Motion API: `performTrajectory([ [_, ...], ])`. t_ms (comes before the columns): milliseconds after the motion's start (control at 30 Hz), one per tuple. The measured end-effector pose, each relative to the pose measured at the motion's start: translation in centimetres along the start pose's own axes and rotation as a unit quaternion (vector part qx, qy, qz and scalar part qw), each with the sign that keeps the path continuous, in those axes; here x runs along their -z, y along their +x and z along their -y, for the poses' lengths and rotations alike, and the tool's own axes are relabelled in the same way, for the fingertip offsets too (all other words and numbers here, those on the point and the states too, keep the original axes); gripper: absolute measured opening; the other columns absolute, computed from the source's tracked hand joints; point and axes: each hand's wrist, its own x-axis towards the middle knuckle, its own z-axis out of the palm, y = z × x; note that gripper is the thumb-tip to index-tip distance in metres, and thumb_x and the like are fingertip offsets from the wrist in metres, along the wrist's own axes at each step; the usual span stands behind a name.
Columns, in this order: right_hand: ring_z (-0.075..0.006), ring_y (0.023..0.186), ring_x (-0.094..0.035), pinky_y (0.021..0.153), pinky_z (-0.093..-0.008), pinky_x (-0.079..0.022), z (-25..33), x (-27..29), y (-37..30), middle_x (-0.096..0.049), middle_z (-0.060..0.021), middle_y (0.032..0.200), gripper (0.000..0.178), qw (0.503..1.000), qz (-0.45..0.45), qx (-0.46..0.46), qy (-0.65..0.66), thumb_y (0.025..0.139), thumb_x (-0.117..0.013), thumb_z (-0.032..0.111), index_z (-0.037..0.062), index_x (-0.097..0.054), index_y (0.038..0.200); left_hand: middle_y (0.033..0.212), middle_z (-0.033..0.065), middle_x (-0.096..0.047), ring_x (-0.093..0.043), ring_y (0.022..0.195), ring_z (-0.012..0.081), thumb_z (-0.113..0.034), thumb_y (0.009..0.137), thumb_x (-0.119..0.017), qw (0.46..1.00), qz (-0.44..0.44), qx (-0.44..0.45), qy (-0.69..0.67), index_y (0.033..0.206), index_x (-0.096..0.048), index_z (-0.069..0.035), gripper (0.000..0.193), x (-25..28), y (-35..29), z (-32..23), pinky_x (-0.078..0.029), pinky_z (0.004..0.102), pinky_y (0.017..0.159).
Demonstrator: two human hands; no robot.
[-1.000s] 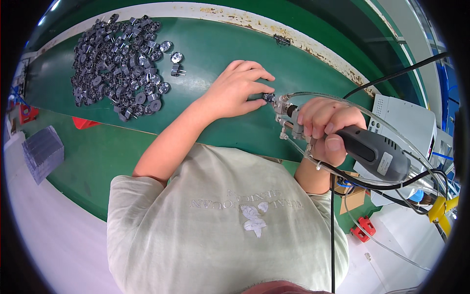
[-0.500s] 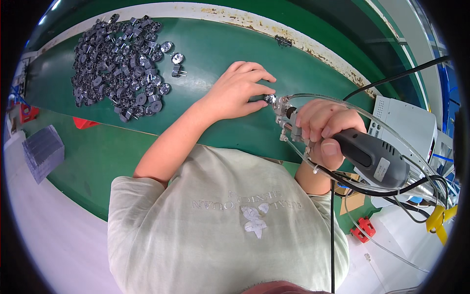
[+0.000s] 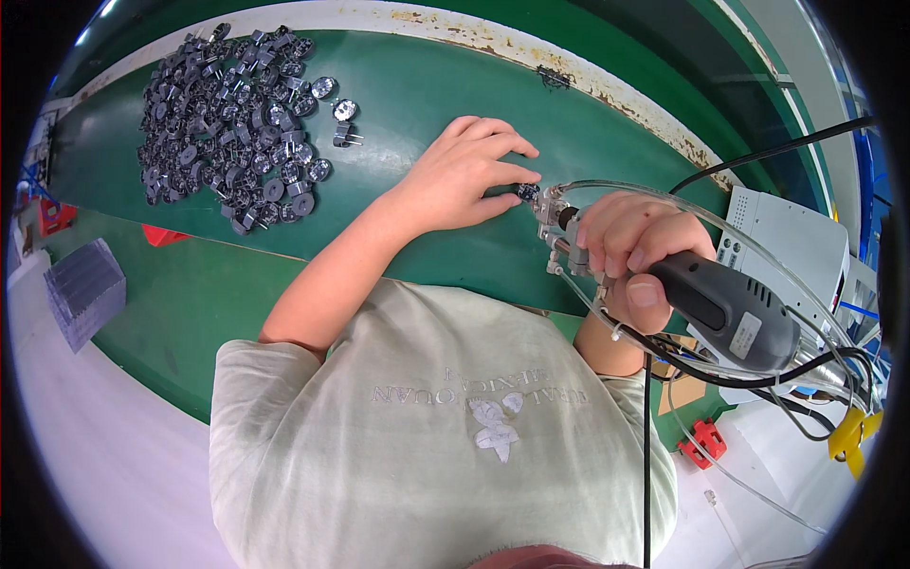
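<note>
Thumb and fingertips of my left hand (image 3: 466, 178) pinch a small round black component (image 3: 528, 192), like a buzzer, just above the green work surface. My right hand (image 3: 637, 242) is wrapped round a grey hand tool (image 3: 735, 313) that has a metal head (image 3: 552, 211) with clear tubes. That metal head meets or nearly meets the component; I cannot tell whether they touch. To the left lies a large pile of similar black components (image 3: 232, 133), some with metal pins. A few of them, one a component with two pins (image 3: 345, 135), lie apart on the pile's right side.
The green work surface (image 3: 379, 85) ends at a white, rust-flecked rim (image 3: 455, 28) at the back. A pale boxy device (image 3: 787, 237) stands at the right, near black cables and clear tubes. A yellow tie (image 3: 856, 438) hangs at the far right. Red holders (image 3: 702, 446) sit lower down.
The component between my left fingertips has turned, its shiny side now darker to view. Both hands and the tool have hardly moved, shifting slightly right.
</note>
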Motion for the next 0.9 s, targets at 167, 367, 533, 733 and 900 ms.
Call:
performTrajectory([
  [167,-0.0190,0.055,-0.058,0.059,-0.0411,-0.056,0.07,-0.17,0.10,-0.058,-0.0039,0.067,0.024,1.000,-0.007,-0.001,-0.004,0.091,-0.075,0.022,0.0086,-0.056,0.093,0.135,-0.0015,-0.067,-0.057,0.130,0.0267,-0.018,0.081,-0.084,1.000,0.003,0.001,-0.006,0.116,-0.080,-0.018,0.034,0.03,0.06,0.01,-0.041,0.0466,0.112],
  [367,-0.0197,0.055,-0.058,0.058,-0.0397,-0.054,0.10,-0.20,0.02,-0.058,-0.0046,0.067,0.027,1.000,-0.011,0.000,0.010,0.090,-0.078,0.022,0.0074,-0.055,0.092,0.131,-0.0010,-0.067,-0.057,0.128,0.0244,-0.018,0.082,-0.083,1.000,-0.008,0.002,-0.003,0.110,-0.082,-0.016,0.029,-0.01,0.08,-0.02,-0.041,0.0443,0.112],
  [533,-0.0196,0.055,-0.058,0.059,-0.0414,-0.055,0.22,0.06,-0.11,-0.057,-0.0038,0.069,0.023,1.000,0.005,-0.010,0.007,0.092,-0.073,0.024,0.0094,-0.055,0.093,0.133,-0.0014,-0.067,-0.057,0.129,0.0253,-0.017,0.081,-0.084,1.000,-0.007,0.001,-0.013,0.113,-0.081,-0.016,0.032,-0.01,0.07,0.03,-0.041,0.0447,0.112],
  [733,-0.0199,0.055,-0.058,0.059,-0.0412,-0.055,0.19,-0.20,-0.08,-0.057,-0.0038,0.068,0.025,1.000,-0.003,-0.010,0.010,0.092,-0.074,0.025,0.0093,-0.055,0.093,0.134,-0.0014,-0.067,-0.057,0.129,0.0259,-0.017,0.081,-0.085,1.000,-0.005,0.000,-0.014,0.112,-0.081,-0.016,0.031,0.05,0.04,0.09,-0.041,0.0448,0.112],
  [900,-0.0198,0.055,-0.059,0.060,-0.0410,-0.055,0.18,-0.27,-0.21,-0.057,-0.0038,0.068,0.026,1.000,-0.007,-0.010,0.011,0.092,-0.075,0.026,0.0093,-0.055,0.093,0.134,-0.0013,-0.067,-0.057,0.129,0.0262,-0.018,0.082,-0.084,1.000,-0.003,0.000,-0.014,0.112,-0.081,-0.016,0.030,0.03,0.00,0.09,-0.041,0.0448,0.112],
])
